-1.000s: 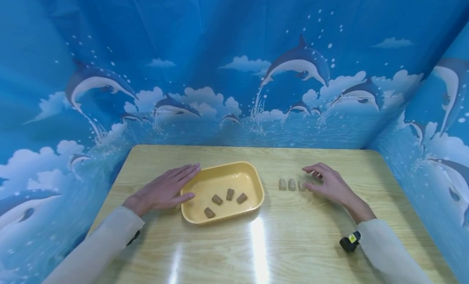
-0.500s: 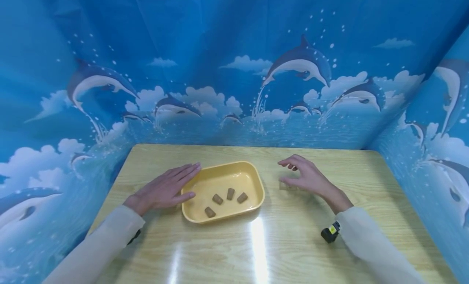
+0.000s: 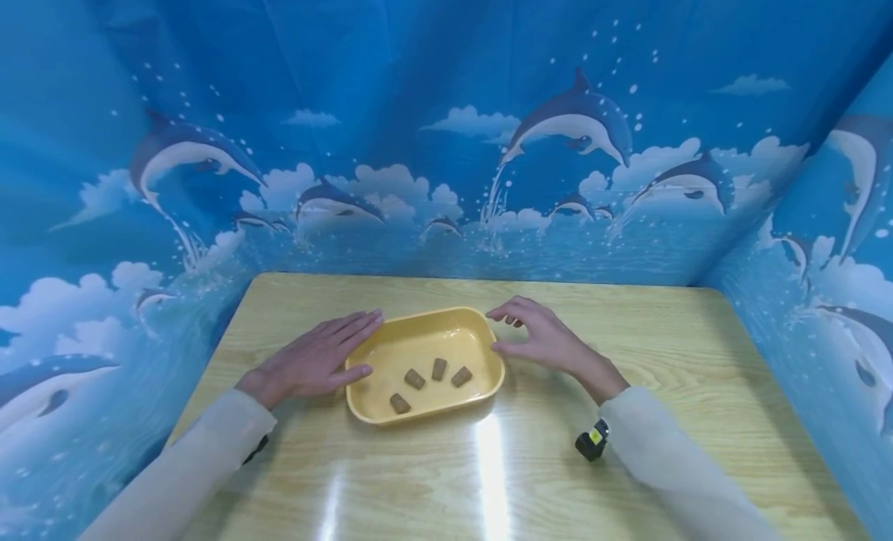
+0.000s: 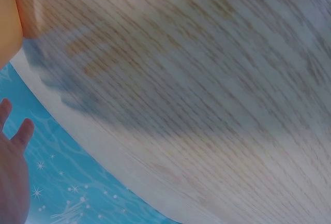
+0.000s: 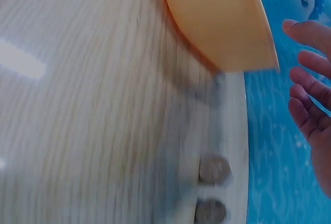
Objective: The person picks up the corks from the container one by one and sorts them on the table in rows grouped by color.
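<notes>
A yellow rectangular tray (image 3: 418, 343) sits on the table with several small brown cork-like pieces (image 3: 439, 369) lying in it. My left hand (image 3: 317, 363) rests on the tray's left end, fingers straight and thumb over the rim. At the tray's right end is my right hand (image 3: 537, 335), its fingers loosely bent and its fingertips close to the rim; whether they touch it I cannot tell. Nothing shows between thumb and fingers of the right hand (image 5: 313, 79). Two round brown pieces (image 5: 214, 169) stand on the table in the right wrist view; the hand hides them from the head view.
The wood-grained table (image 3: 432, 479) backs onto a blue dolphin-printed curtain (image 3: 446, 177), which also lines both sides. A small black device (image 3: 591, 442) is worn on the right wrist.
My right hand has moved left, from beside the row of small brown pieces, over them, to the tray's right end. The left hand and the tray have stayed in place.
</notes>
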Tool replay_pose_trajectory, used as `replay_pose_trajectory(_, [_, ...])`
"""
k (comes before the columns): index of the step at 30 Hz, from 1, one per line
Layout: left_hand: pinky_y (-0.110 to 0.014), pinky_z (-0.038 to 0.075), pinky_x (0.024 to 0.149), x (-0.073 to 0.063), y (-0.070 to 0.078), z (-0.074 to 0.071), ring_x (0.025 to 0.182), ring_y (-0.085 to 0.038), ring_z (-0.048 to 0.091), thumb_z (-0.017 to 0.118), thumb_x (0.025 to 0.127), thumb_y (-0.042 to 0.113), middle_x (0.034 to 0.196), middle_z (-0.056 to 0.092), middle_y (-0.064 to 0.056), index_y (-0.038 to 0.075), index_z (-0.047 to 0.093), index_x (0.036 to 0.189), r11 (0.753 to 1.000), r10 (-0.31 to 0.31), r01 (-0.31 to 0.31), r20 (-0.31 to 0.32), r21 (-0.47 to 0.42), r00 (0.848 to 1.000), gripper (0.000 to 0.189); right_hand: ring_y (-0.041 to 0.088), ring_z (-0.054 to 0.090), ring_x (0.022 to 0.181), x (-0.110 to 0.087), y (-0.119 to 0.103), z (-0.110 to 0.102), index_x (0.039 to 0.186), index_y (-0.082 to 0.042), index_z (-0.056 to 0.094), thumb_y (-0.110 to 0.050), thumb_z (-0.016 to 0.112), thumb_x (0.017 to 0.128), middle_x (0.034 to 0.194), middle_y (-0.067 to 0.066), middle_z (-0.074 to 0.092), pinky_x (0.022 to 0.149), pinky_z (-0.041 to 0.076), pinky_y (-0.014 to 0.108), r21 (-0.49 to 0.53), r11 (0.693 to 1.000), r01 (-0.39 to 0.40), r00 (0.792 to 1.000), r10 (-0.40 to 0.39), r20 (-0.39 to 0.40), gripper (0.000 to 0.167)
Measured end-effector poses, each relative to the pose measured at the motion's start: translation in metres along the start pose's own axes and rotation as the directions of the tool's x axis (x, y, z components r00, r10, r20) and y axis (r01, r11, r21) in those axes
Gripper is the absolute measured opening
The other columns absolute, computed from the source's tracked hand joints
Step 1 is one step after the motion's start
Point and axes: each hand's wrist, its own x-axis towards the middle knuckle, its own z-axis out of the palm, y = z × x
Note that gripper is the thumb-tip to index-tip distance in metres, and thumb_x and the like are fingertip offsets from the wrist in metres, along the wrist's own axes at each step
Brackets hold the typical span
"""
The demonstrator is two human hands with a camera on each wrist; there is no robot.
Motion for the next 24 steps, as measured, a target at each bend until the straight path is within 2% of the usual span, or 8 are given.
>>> replay_pose_trajectory(5, [-0.060,0.028,0.135,-0.001,0.001,-0.001,0.169,-0.033,0.024,0.046,0.111,0.065,0.185,0.016,-0.002,0.024,0.012,0.177,1.000,0.003,-0.003,0.002,-0.001,1.000,0.085,0.033,0.068,0.117,0.010,-0.011,0.015,0.142,-0.008,0.069,-0.033,0.085,0.096,0.135,0.012,0.071,0.100,0.059,0.055,-0.024,0.998,0.058,0.998,-0.057,0.041,0.055])
replay_pose_trajectory(8, [-0.060,0.028,0.135,-0.001,0.001,-0.001,0.169,-0.033,0.023,0.046,0.111,0.065,0.185,0.016,-0.002,0.024,0.012,0.177,1.000,0.006,-0.006,0.002,-0.002,1.000,0.085,0.033,0.067,0.119,0.016,-0.017,0.024,0.143,-0.007,0.069,-0.033,0.084,0.096,0.135,0.014,0.071,0.101,0.059,0.053,-0.010,0.997,0.082,0.995,-0.081,0.063,0.056])
replay_pose_trajectory(17, [-0.060,0.030,0.134,0.000,-0.001,-0.002,0.169,-0.034,0.025,0.050,0.110,0.062,0.184,0.018,-0.003,0.024,0.013,0.177,1.000,0.001,-0.001,-0.002,0.017,1.000,0.086,0.034,0.066,0.123,0.030,-0.035,0.045,0.145,-0.010,0.068,-0.031,0.082,0.098,0.139,0.012,0.069,0.104,0.058,0.058,0.027,0.996,0.089,0.987,-0.091,0.132,0.053])
replay_pose_trajectory(21, [-0.061,0.030,0.134,0.002,0.000,-0.001,0.169,-0.032,0.024,0.052,0.110,0.062,0.185,0.017,-0.002,0.025,0.014,0.177,1.000,-0.012,0.012,0.012,0.003,1.000,0.086,0.031,0.065,0.125,0.036,-0.042,0.057,0.144,-0.010,0.068,-0.030,0.082,0.098,0.138,0.011,0.070,0.105,0.058,0.052,-0.012,0.994,0.110,0.979,-0.107,0.175,0.052])
replay_pose_trajectory(24, [-0.060,0.029,0.135,0.002,-0.001,0.000,0.170,-0.031,0.022,0.051,0.110,0.063,0.185,0.015,0.000,0.025,0.013,0.177,1.000,-0.018,0.018,0.025,-0.007,1.000,0.086,0.029,0.064,0.129,0.039,-0.047,0.067,0.144,-0.011,0.069,-0.032,0.082,0.098,0.137,0.008,0.071,0.112,0.054,0.052,-0.070,0.988,0.135,0.970,-0.118,0.211,0.052])
